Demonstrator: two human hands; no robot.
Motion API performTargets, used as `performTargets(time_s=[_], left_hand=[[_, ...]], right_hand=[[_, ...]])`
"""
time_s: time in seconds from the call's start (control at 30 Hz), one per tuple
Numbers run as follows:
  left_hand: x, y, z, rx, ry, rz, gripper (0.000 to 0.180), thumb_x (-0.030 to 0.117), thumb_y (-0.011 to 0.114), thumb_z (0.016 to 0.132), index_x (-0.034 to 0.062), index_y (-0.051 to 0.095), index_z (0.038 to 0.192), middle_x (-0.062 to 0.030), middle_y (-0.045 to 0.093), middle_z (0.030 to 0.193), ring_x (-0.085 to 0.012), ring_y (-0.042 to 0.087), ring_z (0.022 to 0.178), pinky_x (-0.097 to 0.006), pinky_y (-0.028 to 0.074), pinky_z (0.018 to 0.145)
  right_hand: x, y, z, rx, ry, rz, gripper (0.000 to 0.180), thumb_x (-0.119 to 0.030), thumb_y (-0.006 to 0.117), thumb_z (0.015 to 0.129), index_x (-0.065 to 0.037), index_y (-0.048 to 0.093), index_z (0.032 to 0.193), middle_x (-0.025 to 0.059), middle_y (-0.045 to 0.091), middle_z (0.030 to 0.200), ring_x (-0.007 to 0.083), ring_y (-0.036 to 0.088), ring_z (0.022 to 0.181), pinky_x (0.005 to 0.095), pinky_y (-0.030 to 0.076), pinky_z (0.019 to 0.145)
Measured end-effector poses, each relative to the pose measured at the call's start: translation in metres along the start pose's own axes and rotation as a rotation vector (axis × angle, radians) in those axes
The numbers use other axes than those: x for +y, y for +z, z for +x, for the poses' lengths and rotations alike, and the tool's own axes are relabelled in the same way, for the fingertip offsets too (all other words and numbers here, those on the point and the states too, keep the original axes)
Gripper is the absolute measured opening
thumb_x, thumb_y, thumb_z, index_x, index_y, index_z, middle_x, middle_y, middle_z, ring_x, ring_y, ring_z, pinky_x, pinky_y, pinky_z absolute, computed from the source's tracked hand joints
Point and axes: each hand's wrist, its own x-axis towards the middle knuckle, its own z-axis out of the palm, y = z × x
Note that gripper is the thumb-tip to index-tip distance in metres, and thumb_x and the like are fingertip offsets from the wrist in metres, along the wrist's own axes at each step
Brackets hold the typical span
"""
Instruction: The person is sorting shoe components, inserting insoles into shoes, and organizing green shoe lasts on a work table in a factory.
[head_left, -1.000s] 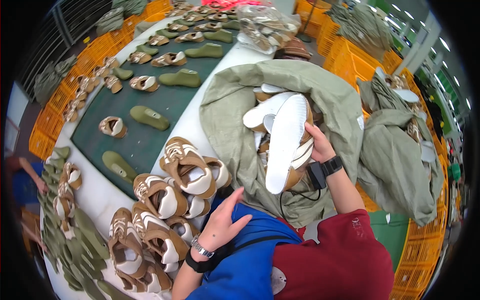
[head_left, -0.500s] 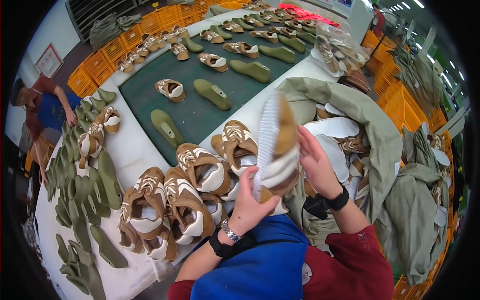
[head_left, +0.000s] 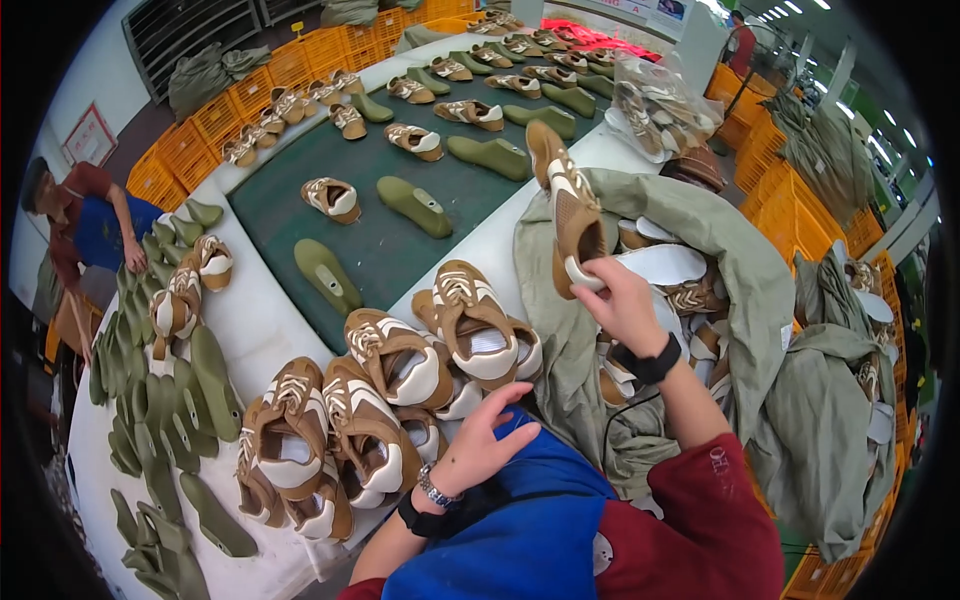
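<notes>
Held up by the heel in my right hand (head_left: 618,300) is a brown shoe (head_left: 572,205) with white stripes, its toe pointing up and away. It hangs over the edge of an open grey-green cloth sack (head_left: 745,235), in which white insoles and more shoes lie. My left hand (head_left: 490,440) is empty, its fingers apart, just in front of the stacked brown-and-white shoes (head_left: 475,315) on the white table edge. More stacked shoes (head_left: 292,435) stand to its left, with their openings toward me.
Green shoe lasts (head_left: 205,385) crowd the table's left side. On the dark green belt (head_left: 285,185), shoes and lasts lie in rows. A person (head_left: 100,215) stands at the far left. Orange crates (head_left: 790,215) line the right, and a clear plastic bag of shoes (head_left: 665,105) sits at the back right.
The shoe was in both hands with its sole facing left. Now my left hand has let go and lowered, while my right hand holds the turned shoe by its heel.
</notes>
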Motion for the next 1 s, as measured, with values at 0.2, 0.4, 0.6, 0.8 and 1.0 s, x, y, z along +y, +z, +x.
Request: performTargets(time_s=[0.2, 0.4, 0.6, 0.8, 1.0], left_hand=[[0.018, 0.002, 0.004, 0.371, 0.174, -0.386, 0.08, 0.014, 0.069, 0.073, 0.0081, 0.019, 0.135, -0.0128, 0.036, 0.129, -0.0208, 0.041, 0.116, -0.034, 0.039, 0.092], [0.001, -0.009, -0.008, 0.415, 0.162, -0.525, 0.091, 0.028, 0.078, 0.062, 0.0007, 0.024, 0.13, -0.0102, 0.042, 0.123, -0.0209, 0.046, 0.111, -0.035, 0.037, 0.095], [0.023, 0.01, 0.019, 0.23, 0.152, -0.532, 0.078, 0.059, 0.058, 0.072, -0.0014, 0.044, 0.119, -0.0131, 0.051, 0.114, -0.0232, 0.054, 0.091, -0.036, 0.044, 0.081], [0.004, 0.035, 0.065, 0.095, 0.096, -0.694, 0.062, 0.045, 0.06, 0.078, 0.0005, 0.044, 0.118, -0.0101, 0.054, 0.11, -0.0243, 0.053, 0.098, -0.04, 0.042, 0.087], [-0.013, 0.052, 0.146, 0.181, 0.05, -0.844, 0.05, 0.042, 0.045, 0.09, 0.006, 0.04, 0.123, -0.0086, 0.049, 0.118, -0.0239, 0.048, 0.109, -0.039, 0.038, 0.094]], right_hand=[[-0.056, 0.0, -0.011, -0.133, -0.144, 0.377, 0.027, -0.022, 0.069, 0.071, -0.003, 0.06, 0.089, 0.0094, 0.06, 0.072, 0.0206, 0.059, 0.061, 0.0288, 0.047, 0.056], [-0.062, -0.003, -0.025, -0.45, -0.194, 0.953, 0.023, -0.011, 0.064, 0.078, -0.002, 0.057, 0.097, 0.0079, 0.056, 0.1, 0.0167, 0.057, 0.083, 0.0283, 0.046, 0.074], [0.082, 0.086, -0.032, -0.223, 0.077, -0.314, 0.067, -0.033, 0.071, 0.069, -0.015, 0.041, 0.125, 0.0234, 0.034, 0.128, 0.0412, 0.051, 0.098, 0.042, 0.045, 0.081], [0.147, 0.107, -0.078, -0.185, 0.461, 0.042, 0.062, -0.016, 0.067, 0.065, -0.015, 0.041, 0.121, 0.0203, 0.048, 0.115, 0.0392, 0.054, 0.094, 0.0417, 0.046, 0.078], [0.177, 0.033, -0.093, 0.217, 0.868, 1.093, 0.016, 0.001, 0.047, 0.07, -0.005, 0.056, 0.083, -0.0012, 0.052, 0.078, 0.01, 0.046, 0.069, 0.0231, 0.039, 0.063]])
